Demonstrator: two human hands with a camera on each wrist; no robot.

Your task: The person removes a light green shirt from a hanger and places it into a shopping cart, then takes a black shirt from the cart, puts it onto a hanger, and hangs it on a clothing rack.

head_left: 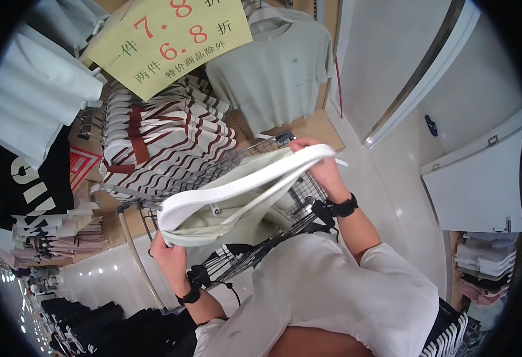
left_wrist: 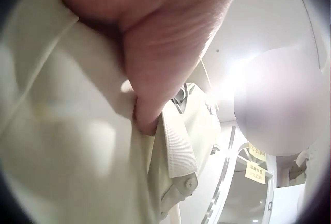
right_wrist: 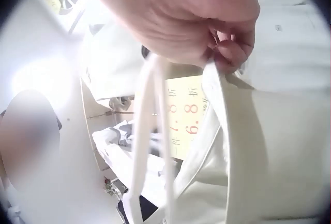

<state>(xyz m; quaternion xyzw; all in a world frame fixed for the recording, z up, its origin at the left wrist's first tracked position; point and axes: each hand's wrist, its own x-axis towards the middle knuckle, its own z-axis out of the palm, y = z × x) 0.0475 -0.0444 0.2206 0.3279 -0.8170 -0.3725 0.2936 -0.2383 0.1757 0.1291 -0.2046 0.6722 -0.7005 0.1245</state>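
Note:
A pale cream-green shirt (head_left: pixel 258 225) hangs loosely around a white hanger (head_left: pixel 240 185), held over a wire shopping cart (head_left: pixel 309 191) in the head view. My left hand (head_left: pixel 170 262) pinches the cloth near the hanger's lower left end. Beside that thumb, the left wrist view shows a ribbed collar (left_wrist: pixel 178 146) with a button (left_wrist: pixel 190 183). At the far end, my right hand (head_left: pixel 326 174) grips the shirt, partly behind the hanger. Cloth edge lies between its thumb and fingers in the right wrist view, where the hanger runs alongside. Some fingertips are hidden by fabric.
Striped shirts (head_left: pixel 168 128) hang in a row behind the cart. Above them is a yellow price sign (head_left: pixel 171 44), with a grey-green T-shirt (head_left: pixel 273 65) on display beside it. Folded clothes (head_left: pixel 484 262) fill a shelf at the right. Pale floor (head_left: pixel 386 196) lies right of the cart.

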